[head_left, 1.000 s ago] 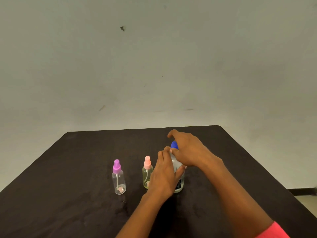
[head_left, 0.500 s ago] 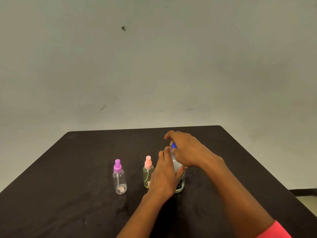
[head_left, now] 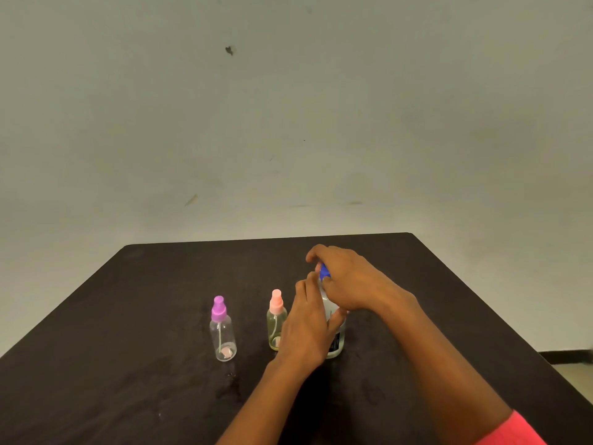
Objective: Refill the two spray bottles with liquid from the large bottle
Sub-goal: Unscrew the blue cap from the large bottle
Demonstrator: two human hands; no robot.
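The large bottle (head_left: 335,343) stands upright on the dark table (head_left: 128,316), mostly hidden by my hands. My left hand (head_left: 308,326) wraps around its body. My right hand (head_left: 346,281) is closed over its blue cap (head_left: 324,272) from above. Just left of it, close to my left hand, stands a small spray bottle with a pink top (head_left: 276,319) and yellowish liquid. Further left a clear spray bottle with a purple top (head_left: 222,329) stands alone, nearly empty.
A plain pale wall (head_left: 288,123) rises behind the table's far edge. The table's right edge runs down toward a strip of floor (head_left: 574,370) at the lower right. A small wet mark (head_left: 231,375) lies on the tabletop in front of the purple-topped bottle.
My right hand's fingers have curled round the blue cap and shifted on it; my left hand keeps its hold on the bottle. Both spray bottles stay put.
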